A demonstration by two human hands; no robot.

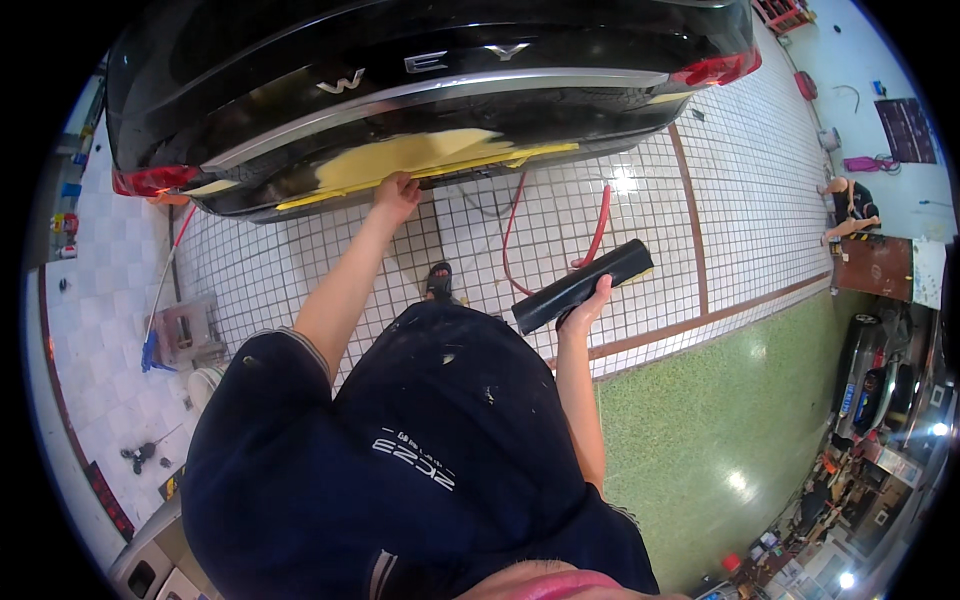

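– What's hard to see?
– The tips of your left hand, lost at the yellow strip along the bumper; I can't tell if they pinch it. The top of the car is cut off.
– Counts?
– 1 black block, 2 red tail lights, 1 sandal showing.
– And my pose?
– Hands well apart: left reaching forward, fingers curled; your right hand clamped on the block, slanted above the tiled floor, to your right.

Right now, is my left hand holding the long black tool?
No, your right hand holds the black tool.
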